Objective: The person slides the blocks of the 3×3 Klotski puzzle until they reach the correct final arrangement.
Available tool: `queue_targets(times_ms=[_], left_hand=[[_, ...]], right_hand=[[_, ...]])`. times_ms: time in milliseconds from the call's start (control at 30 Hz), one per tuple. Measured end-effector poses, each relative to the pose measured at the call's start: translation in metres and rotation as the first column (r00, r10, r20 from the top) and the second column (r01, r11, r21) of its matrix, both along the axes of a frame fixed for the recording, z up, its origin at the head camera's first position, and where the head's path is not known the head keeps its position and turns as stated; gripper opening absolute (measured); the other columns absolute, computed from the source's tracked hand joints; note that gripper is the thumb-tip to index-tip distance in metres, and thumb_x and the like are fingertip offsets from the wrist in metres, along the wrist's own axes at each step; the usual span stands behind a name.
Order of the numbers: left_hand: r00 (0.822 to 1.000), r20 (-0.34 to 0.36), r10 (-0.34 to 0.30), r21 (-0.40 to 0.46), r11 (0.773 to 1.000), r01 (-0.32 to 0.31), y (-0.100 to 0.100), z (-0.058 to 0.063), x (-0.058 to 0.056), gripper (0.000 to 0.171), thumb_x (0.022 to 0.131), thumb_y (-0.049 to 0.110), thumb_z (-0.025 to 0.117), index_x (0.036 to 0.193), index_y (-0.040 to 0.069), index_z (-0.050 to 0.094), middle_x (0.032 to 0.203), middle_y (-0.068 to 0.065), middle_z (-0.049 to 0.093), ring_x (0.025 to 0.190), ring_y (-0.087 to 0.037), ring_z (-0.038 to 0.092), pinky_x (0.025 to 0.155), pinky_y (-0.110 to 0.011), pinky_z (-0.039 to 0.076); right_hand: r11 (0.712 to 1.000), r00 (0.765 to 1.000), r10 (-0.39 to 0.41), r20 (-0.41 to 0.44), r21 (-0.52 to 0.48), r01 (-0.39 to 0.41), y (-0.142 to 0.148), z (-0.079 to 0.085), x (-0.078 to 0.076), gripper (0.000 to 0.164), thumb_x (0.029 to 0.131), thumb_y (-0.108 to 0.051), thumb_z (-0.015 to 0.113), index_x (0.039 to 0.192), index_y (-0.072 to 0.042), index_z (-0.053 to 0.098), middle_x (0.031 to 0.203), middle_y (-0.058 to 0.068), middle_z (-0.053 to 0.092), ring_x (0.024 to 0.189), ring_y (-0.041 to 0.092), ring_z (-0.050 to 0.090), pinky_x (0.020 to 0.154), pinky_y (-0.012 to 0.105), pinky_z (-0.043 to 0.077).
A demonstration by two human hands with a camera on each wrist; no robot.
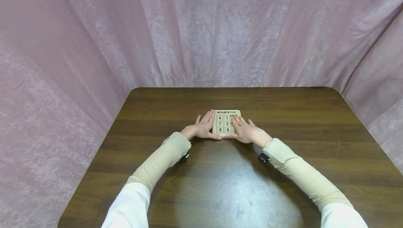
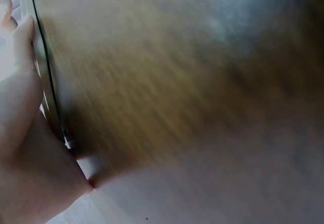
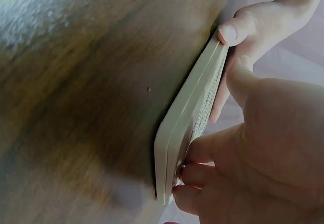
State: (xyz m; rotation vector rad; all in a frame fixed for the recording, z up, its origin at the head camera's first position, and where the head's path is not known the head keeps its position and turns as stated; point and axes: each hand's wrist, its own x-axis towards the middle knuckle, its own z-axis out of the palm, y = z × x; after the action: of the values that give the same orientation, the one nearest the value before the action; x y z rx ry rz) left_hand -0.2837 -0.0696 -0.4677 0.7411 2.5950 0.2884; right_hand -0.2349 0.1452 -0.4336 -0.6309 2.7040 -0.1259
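A cream number slide puzzle (image 1: 224,134) lies flat on the brown wooden table. Its tiles 4, 1, 7, 5, 8 and 6 can be read, and a 3 shows partly at the lower right. My left hand (image 1: 204,128) lies along the puzzle's left side with straight fingers, its thumb at the near edge. Over the right column reaches my right hand (image 1: 246,132), fingertips touching the tiles and thumb by the near edge. In the right wrist view its fingers (image 3: 195,176) bend slightly onto the puzzle's face. This hand hides part of the right column.
The wooden table (image 1: 283,116) has rounded far corners and a bright glare patch near the front. Pink curtains (image 1: 214,32) hang behind it and at both sides. A black wrist device (image 1: 263,157) sits under the right sleeve.
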Motion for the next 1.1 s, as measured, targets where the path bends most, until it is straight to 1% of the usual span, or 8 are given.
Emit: queue_targets(times_ms=[233,667,867,1100], left_hand=[[1.0,-0.002,0.002,0.017,1.0,-0.002,0.0,-0.0007,0.0003,0.12,0.084,0.067,0.058,0.152,0.003,-0.019,0.162,-0.014,-0.017,0.151,-0.024,-0.011,0.119,-0.055,-0.002],[1.0,-0.006,0.0,0.007,1.0,0.0,0.0005,-0.0002,0.0007,0.121,0.084,0.068,0.057,0.152,0.004,-0.019,0.162,-0.013,-0.018,0.151,-0.024,-0.01,0.12,-0.055,-0.002],[1.0,-0.006,-0.002,0.011,1.0,0.003,-0.0002,-0.0001,0.0001,0.121,0.084,0.068,0.057,0.152,0.004,-0.019,0.162,-0.013,-0.018,0.151,-0.024,-0.01,0.119,-0.055,-0.001],[1.0,-0.006,0.004,0.01,1.0,-0.003,-0.0007,-0.001,0.0002,0.121,0.083,0.068,0.057,0.152,0.004,-0.019,0.162,-0.013,-0.018,0.151,-0.024,-0.011,0.119,-0.055,-0.001]], right_hand=[[1.0,1.0,-0.011,0.007,-0.003,0.011,-0.0012,-0.0006,-0.0043,0.086,0.099,-0.056,0.036,0.152,0.008,0.013,0.159,0.027,0.011,0.147,0.041,0.014,0.115,0.062,0.017],[1.0,1.0,-0.007,0.001,-0.01,0.007,-0.0003,-0.0004,-0.007,0.087,0.099,-0.055,0.038,0.151,0.009,0.013,0.159,0.028,0.011,0.147,0.042,0.014,0.114,0.063,0.018],[1.0,1.0,-0.002,-0.011,-0.017,0.002,0.0006,0.0004,-0.0059,0.086,0.099,-0.055,0.038,0.151,0.009,0.014,0.158,0.028,0.012,0.146,0.043,0.016,0.113,0.064,0.019],[0.999,1.0,-0.006,-0.025,-0.048,0.005,0.0014,0.0004,-0.0002,0.085,0.099,-0.054,0.039,0.151,0.008,0.014,0.159,0.027,0.012,0.147,0.043,0.016,0.113,0.065,0.018]])
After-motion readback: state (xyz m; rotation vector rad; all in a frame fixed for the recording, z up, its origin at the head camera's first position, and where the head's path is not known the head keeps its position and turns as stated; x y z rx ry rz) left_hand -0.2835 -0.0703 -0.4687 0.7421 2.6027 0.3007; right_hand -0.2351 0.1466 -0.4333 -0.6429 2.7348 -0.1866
